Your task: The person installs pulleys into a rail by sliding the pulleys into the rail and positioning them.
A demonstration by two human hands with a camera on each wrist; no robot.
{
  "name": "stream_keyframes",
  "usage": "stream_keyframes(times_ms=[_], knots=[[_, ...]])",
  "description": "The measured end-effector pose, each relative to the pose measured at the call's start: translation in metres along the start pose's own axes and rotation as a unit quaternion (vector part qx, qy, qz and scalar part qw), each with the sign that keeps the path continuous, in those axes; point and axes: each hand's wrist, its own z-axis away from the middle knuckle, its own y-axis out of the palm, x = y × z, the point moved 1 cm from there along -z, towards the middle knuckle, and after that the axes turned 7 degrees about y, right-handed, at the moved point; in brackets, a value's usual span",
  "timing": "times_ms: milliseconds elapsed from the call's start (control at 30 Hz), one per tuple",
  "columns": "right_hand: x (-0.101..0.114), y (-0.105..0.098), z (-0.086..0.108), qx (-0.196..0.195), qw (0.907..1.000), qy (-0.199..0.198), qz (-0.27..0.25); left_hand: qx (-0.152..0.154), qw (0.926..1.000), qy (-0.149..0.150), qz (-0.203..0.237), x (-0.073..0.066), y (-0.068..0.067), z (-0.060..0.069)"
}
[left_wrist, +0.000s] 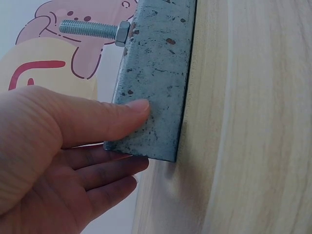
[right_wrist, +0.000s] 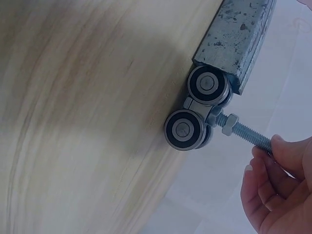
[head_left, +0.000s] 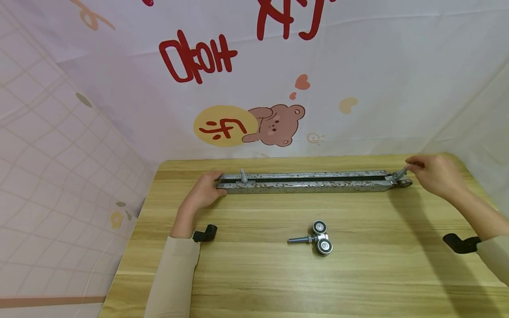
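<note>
Left hand: this hand [head_left: 204,191] was partly closed round the rail's left end, thumb flat on the near face, fingers curled at the end and far side.
Right hand: this one [head_left: 439,176] pinched the tip of a threaded bolt [right_wrist: 248,134] between thumb and fingertips, its other fingers loosely bent.
Rail: I counted one, a speckled metal rail [head_left: 306,189], lying left to right along the far part of the counter [head_left: 254,282], slot upward.
Held roller: one held roller [right_wrist: 199,106] at the rail's right end, an upper wheel right at the mouth; four wheels showed, two of them mostly hidden.
Loose roller: one loose roller [head_left: 320,238] on the counter in front of the rail, well apart from both hands, bolt pointing left; I made out two wheels.
Standing bolt: one standing bolt [head_left: 244,176] rose from the slot near the left hand, with one nut [left_wrist: 123,34] on it.
Bear: one printed bear [head_left: 278,125] on the backdrop behind.
</note>
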Motion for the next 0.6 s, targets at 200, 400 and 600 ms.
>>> stream_keyframes(times_ms=[200, 400, 600], knots=[[0.0031, -0.0014, 0.0003, 0.009, 0.9999, 0.007, 0.002, 0.000, 1.0000, 0.001, -0.003, -0.0001, 0.0000, 0.0005], [0.0061, -0.0003, 0.0024, -0.001, 1.0000, -0.002, 0.000, -0.001, 1.0000, 0.002, -0.002, -0.0008, -0.0001, 0.0008], [0.0076, 0.0020, 0.0020, -0.013, 0.9997, -0.020, 0.010, -0.002, 1.0000, 0.001, 0.001, -0.0003, -0.0001, 0.0000]])
